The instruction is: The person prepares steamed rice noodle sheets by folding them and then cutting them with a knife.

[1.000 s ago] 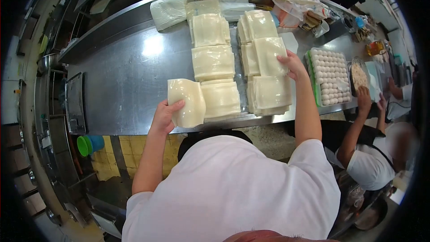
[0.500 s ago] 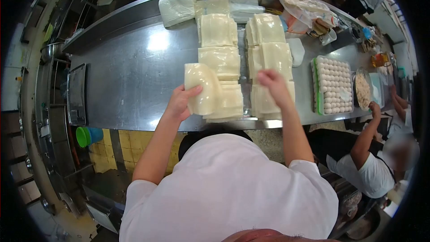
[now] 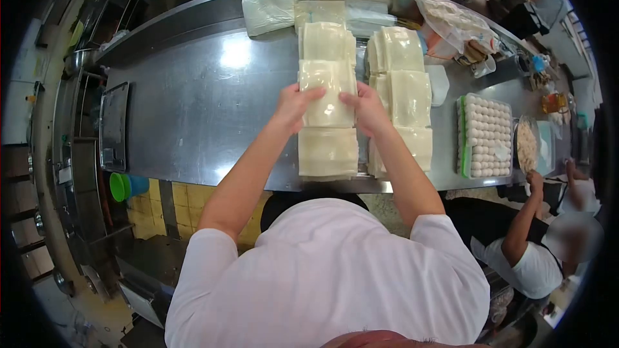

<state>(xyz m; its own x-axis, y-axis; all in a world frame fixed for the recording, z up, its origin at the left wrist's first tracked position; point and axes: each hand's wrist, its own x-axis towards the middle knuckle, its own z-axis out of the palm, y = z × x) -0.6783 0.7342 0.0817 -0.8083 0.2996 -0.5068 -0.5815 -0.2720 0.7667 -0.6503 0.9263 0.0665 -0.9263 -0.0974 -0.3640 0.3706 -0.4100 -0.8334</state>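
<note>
Between my two hands is a pale, glossy, square dough sheet [image 3: 327, 106], on the middle stack of the left column. My left hand [image 3: 296, 106] grips its left edge, thumb on top and fingers curled beneath. On the opposite edge my right hand [image 3: 371, 109] holds it the same way. A near stack of dough sheets [image 3: 327, 151] lies just below, and a far stack [image 3: 322, 42] sits above. To the right of my right hand runs a second column of stacked dough sheets [image 3: 411, 100].
Everything rests on a steel table [image 3: 193, 109]. At right are a tray of white balls [image 3: 489, 135] and a bowl of pale filling [image 3: 527, 145], with a co-worker's hand [image 3: 534, 179] at it. Plastic bags [image 3: 454, 22] lie along the back. A dark tray [image 3: 115, 125] is far left.
The bent sheet in my left hand has moved right and away from me, and now lies flat on the middle stack. My right hand has come left and taken its other edge.
</note>
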